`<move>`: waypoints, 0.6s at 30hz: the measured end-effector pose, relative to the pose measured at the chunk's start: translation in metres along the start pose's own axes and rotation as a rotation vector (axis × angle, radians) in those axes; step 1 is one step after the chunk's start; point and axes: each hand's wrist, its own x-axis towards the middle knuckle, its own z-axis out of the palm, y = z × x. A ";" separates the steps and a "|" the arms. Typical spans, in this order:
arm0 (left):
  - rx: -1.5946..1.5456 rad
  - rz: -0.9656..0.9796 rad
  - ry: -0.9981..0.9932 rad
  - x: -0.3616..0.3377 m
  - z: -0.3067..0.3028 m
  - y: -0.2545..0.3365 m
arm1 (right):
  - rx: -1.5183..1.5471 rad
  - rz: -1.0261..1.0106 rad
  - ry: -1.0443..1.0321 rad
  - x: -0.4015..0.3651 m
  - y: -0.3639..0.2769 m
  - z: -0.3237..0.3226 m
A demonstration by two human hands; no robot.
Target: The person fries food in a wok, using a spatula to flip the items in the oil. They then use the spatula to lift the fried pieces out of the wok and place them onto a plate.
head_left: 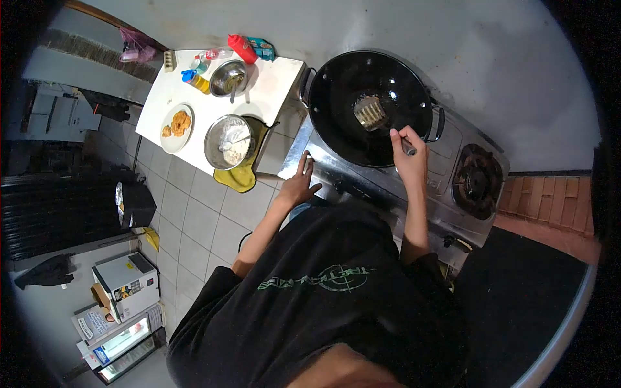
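Observation:
My right hand [412, 160] is closed around the handle of a slotted metal spatula [369, 114]. The spatula's head rests low inside a large black wok [336, 81], where some shiny liquid shows around it. The wok sits on the left part of a steel gas stove [446, 165]. My left hand [299, 186] is empty, its fingers spread near the stove's front left corner. Left of that hand, a metal bowl [211, 143] holds white flour-like powder, with a yellow-green cloth [237, 180] beside and partly beneath it.
On a white table [149, 123] are a plate [166, 143] with fried pieces, a smaller metal bowl [221, 80] with a utensil, a red squeeze bottle [242, 48] and other bottles. A bare burner [479, 176] lies right of the wok. A wall rises behind.

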 end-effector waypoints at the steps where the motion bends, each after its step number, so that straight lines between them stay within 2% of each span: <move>1: -0.002 -0.001 0.013 0.000 0.000 0.001 | -0.006 0.025 -0.002 0.000 -0.001 -0.001; 8: 0.034 -0.052 0.073 0.000 0.012 0.013 | -0.007 0.034 -0.030 -0.004 0.000 -0.004; 10: 0.110 -0.050 0.172 0.000 0.017 0.013 | 0.001 0.008 -0.059 -0.003 0.000 -0.005; 13: 0.076 -0.034 0.126 0.000 0.014 0.013 | 0.000 0.094 -0.064 -0.004 -0.002 -0.009; 17: 0.065 -0.048 0.118 -0.002 0.012 0.015 | 0.100 0.095 -0.016 -0.002 0.002 -0.010; 18: 0.054 -0.060 0.107 -0.003 0.009 0.017 | 0.133 0.043 0.017 -0.002 0.003 -0.010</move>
